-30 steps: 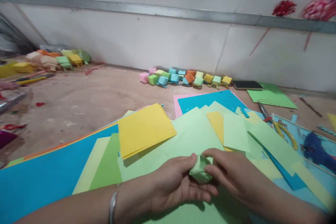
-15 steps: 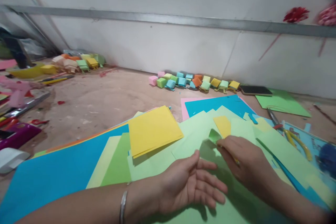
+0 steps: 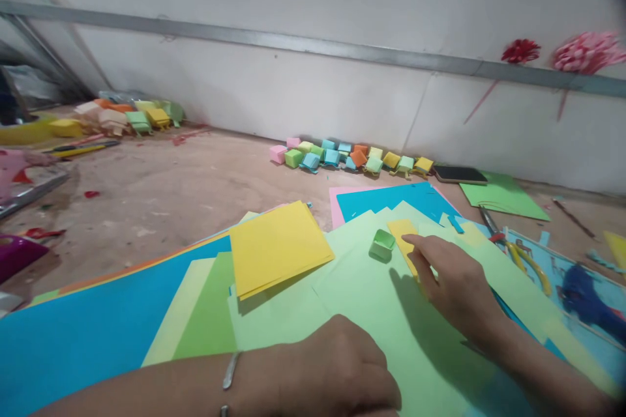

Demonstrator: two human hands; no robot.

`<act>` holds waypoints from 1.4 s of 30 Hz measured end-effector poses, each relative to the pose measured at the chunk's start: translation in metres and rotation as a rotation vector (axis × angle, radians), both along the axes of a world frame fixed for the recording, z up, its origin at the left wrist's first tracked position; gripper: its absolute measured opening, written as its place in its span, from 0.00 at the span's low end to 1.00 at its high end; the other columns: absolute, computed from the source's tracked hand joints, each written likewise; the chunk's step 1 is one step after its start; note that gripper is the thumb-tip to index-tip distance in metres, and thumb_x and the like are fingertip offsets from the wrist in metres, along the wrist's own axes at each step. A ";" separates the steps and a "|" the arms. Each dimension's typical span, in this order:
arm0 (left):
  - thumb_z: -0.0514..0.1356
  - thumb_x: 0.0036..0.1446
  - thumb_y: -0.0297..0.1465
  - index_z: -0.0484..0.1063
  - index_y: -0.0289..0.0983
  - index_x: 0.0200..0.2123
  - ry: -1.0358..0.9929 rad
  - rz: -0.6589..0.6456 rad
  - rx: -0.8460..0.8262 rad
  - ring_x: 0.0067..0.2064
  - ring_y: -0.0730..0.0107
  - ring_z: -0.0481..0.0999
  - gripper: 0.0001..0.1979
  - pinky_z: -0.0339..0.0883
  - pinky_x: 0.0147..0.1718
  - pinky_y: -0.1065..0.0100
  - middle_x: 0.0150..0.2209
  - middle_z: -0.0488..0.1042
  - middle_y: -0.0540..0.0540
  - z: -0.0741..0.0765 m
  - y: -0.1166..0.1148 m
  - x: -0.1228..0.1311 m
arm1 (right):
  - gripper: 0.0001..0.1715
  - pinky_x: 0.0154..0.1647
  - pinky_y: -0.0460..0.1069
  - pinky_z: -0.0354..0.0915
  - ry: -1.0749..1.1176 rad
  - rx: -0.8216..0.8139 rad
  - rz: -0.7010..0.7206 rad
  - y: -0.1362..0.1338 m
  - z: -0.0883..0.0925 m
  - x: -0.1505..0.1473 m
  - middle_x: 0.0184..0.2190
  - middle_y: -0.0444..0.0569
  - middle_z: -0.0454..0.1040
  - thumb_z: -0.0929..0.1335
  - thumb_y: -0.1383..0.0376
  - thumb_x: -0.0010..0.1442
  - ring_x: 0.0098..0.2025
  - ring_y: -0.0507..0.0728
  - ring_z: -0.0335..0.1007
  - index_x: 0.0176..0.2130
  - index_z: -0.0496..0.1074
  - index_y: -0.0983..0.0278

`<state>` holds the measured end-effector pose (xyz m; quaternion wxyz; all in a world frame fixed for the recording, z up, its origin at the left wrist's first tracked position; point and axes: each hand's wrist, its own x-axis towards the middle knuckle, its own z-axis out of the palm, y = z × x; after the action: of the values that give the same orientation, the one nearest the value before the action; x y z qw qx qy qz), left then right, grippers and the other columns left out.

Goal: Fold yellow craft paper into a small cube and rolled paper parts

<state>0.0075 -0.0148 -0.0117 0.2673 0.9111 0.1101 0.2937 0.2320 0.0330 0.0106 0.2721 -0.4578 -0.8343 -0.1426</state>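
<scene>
The tabletop (image 3: 176, 176) was a worn, brownish surface with pale scuffs. Across its near side lay overlapping sheets of coloured paper (image 3: 98, 326), blue at left and pale green in the middle. Small folded paper blocks (image 3: 331, 158) sat along the far edge, with a second cluster of paper pieces (image 3: 139, 121) at far left. A red scrap (image 3: 91, 194) lay at left, a bright green sheet (image 3: 518, 201) at far right.

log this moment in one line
left hand: curled, grip hidden | right hand: at yellow strip, contact unclear | green box: on pale green sheets, apart from hands
</scene>
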 end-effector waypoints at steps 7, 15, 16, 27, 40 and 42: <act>0.61 0.60 0.35 0.68 0.37 0.21 0.082 0.007 0.218 0.21 0.74 0.64 0.15 0.56 0.20 0.67 0.19 0.69 0.53 -0.009 -0.007 0.003 | 0.14 0.34 0.51 0.67 -0.011 -0.066 0.064 0.004 0.010 0.008 0.32 0.53 0.76 0.61 0.68 0.66 0.34 0.59 0.73 0.38 0.76 0.66; 0.63 0.57 0.33 0.67 0.37 0.22 0.118 -0.003 0.323 0.23 0.74 0.68 0.13 0.55 0.20 0.68 0.20 0.72 0.52 -0.010 -0.007 0.004 | 0.17 0.52 0.64 0.66 -0.141 -0.184 0.093 0.032 -0.004 -0.008 0.54 0.62 0.68 0.63 0.74 0.59 0.57 0.69 0.64 0.40 0.79 0.63; 0.63 0.57 0.33 0.67 0.37 0.22 0.125 0.001 0.334 0.24 0.74 0.69 0.13 0.55 0.20 0.67 0.21 0.72 0.52 -0.011 -0.007 0.004 | 0.15 0.53 0.64 0.65 -0.157 -0.207 0.091 0.034 -0.005 -0.011 0.56 0.61 0.67 0.65 0.74 0.58 0.58 0.70 0.62 0.38 0.80 0.62; 0.63 0.57 0.32 0.69 0.38 0.23 0.147 0.005 0.359 0.24 0.72 0.70 0.12 0.55 0.20 0.67 0.21 0.72 0.51 -0.009 -0.008 0.005 | 0.06 0.53 0.65 0.64 -0.221 -0.354 0.079 0.041 -0.017 -0.023 0.58 0.59 0.68 0.70 0.67 0.58 0.59 0.71 0.62 0.35 0.80 0.61; 0.59 0.58 0.29 0.74 0.37 0.29 0.132 0.006 0.290 0.24 0.72 0.71 0.07 0.59 0.23 0.70 0.23 0.74 0.49 -0.016 -0.003 0.007 | 0.05 0.40 0.52 0.64 -0.276 -0.397 0.021 0.032 -0.005 -0.020 0.39 0.54 0.74 0.69 0.65 0.61 0.43 0.60 0.69 0.36 0.76 0.64; 0.59 0.59 0.30 0.75 0.36 0.30 0.119 0.035 0.305 0.24 0.72 0.72 0.07 0.60 0.23 0.71 0.23 0.75 0.49 -0.016 -0.003 0.008 | 0.05 0.41 0.52 0.65 -0.295 -0.393 -0.017 0.033 -0.007 -0.020 0.39 0.52 0.74 0.69 0.66 0.61 0.43 0.59 0.69 0.38 0.75 0.65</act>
<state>0.0156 -0.0180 -0.0282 0.1135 0.9549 0.0959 0.2572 0.2124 0.0657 0.0035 0.0519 -0.4831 -0.8729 -0.0449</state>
